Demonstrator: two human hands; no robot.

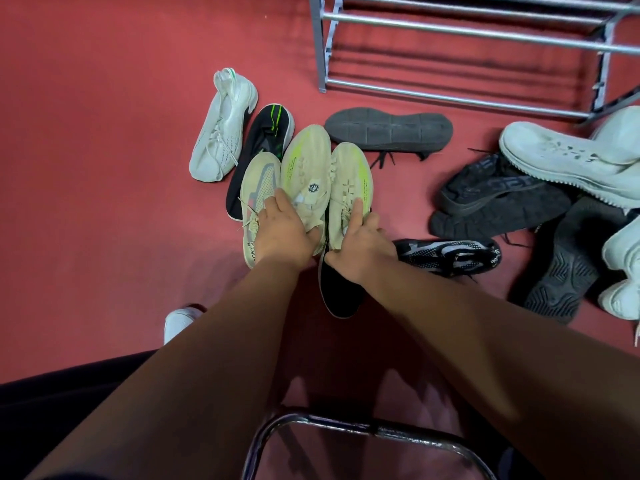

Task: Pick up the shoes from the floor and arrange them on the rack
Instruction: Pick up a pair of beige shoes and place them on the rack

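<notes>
Two cream shoes with yellow-green stripes lie side by side on the red floor, toes pointing away from me. My left hand (282,230) grips the heel end of the left cream shoe (304,164). My right hand (360,239) grips the heel end of the right cream shoe (349,178). A third cream shoe (258,188) with a grey pattern lies just left of them. The metal shoe rack (467,50) stands at the top right; its visible bars carry no shoes.
A white knit shoe (221,129) and a black shoe with a green mark (263,140) lie at the left. A dark sole-up shoe (388,128) lies near the rack. Black and white shoes (554,188) pile at the right. A black-grey shoe (446,254) sits beside my right hand. A metal chair frame (363,431) is below.
</notes>
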